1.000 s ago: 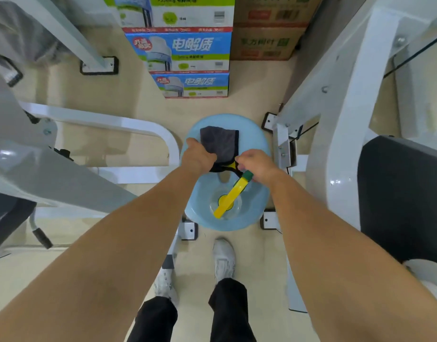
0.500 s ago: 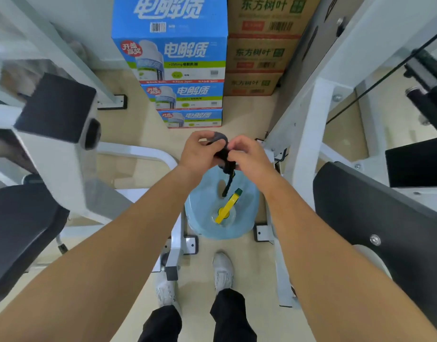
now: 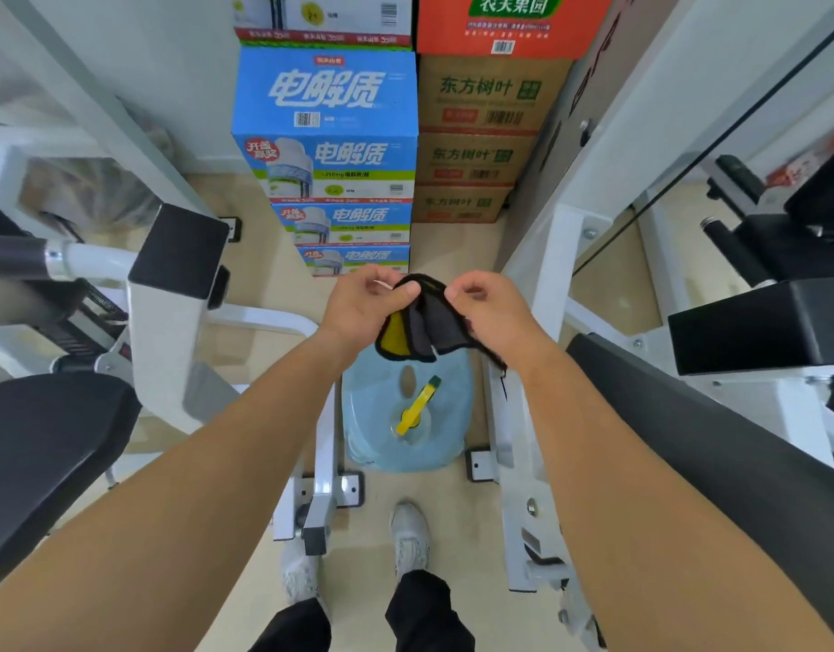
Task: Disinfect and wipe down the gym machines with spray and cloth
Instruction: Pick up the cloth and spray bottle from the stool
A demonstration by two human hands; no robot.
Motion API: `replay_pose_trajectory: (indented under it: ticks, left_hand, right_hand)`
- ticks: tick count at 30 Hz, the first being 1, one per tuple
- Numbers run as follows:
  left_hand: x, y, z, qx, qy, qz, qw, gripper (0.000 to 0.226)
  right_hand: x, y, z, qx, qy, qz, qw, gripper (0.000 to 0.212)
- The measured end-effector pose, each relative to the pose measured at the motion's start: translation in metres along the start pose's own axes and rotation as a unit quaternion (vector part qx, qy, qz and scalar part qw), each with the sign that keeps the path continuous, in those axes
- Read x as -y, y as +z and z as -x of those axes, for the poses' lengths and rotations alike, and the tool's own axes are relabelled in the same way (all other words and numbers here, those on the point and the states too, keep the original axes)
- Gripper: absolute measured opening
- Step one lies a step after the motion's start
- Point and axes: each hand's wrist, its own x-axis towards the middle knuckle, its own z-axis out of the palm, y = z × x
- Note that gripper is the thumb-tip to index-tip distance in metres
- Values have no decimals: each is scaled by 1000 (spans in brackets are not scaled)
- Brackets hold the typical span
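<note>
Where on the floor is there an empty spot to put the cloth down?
Bare floor lies between the stacked drink boxes and the blue water jug. More shows beside the white shoes. Around the jug it is crowded: white machine frames hem it in on both sides. Both hands, left and right, hold the cloth.
</note>
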Motion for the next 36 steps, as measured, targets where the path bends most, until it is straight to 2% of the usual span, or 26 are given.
replay_pose_trajectory:
  ticks: [5, 11, 13, 15, 17, 18, 20, 22, 23, 26, 27, 28, 30, 31, 34, 35, 36]
  left_hand:
    - [-7, -11, 5, 44, 44, -62, 996, 13]
    - [-45, -16, 15, 119, 95, -148, 977, 8]
    - [-59, -16, 17, 133, 130, -169, 968, 7]
    - [-70, -13, 17, 148, 159, -198, 956, 8]
    - [-78, -9, 17, 164, 166, -198, 952, 12]
    - [-80, -7, 18, 172, 161, -185, 954, 13]
    - [-82, -2, 19, 187, 140, -138, 963, 13]
    - [-79, 1, 18, 166, 128, -83, 974, 10]
    - [-72, 1, 15, 126, 130, -76, 981, 8]
    - [-27, 2, 11, -72, 99, -170, 978, 27]
    - [-4, 3, 14, -99, 80, -204, 971, 26]
    - [19, 4, 19, -85, 55, -227, 969, 26]
    - [64, 10, 27, 2, -23, -235, 972, 31]
    - [82, 14, 32, 53, -68, -239, 967, 41]
    - [122, 26, 45, 194, -148, -309, 919, 98]
    - [133, 31, 48, 219, -148, -337, 904, 105]
    - [144, 35, 48, 223, -141, -366, 892, 101]
  right_hand:
    - [6, -15, 0, -10, 5, 9, 1000, 18]
    - [22, -32, 11, 29, -34, 114, 992, 13]
    - [28, -36, 14, 62, -26, 57, 996, 6]
    - [35, -40, 17, 116, -32, 1, 993, 31]
    - [40, -40, 15, 162, -45, 48, 985, 57]
    - [40, -37, 12, 181, -47, 82, 979, 62]
    - [36, -28, 7, 194, -25, 131, 972, 45]
    - [28, -19, 1, 178, 6, 115, 977, 24]
    - [25, -18, 1, 166, 30, 85, 982, 18]
    - [12, -17, -1, 77, 114, -63, 988, 7]
    - [6, -17, -3, 25, 143, -111, 983, 7]
    - [-1, -16, -5, -30, 168, -149, 974, 17]
    - [-13, -14, -6, -109, 200, -210, 951, 30]
    - [-19, -13, -6, -137, 215, -231, 939, 27]
    - [-37, -10, -4, -183, 225, -263, 920, 15]
    - [-41, -9, -2, -192, 212, -271, 919, 15]
    - [-46, -7, -1, -189, 197, -280, 920, 17]
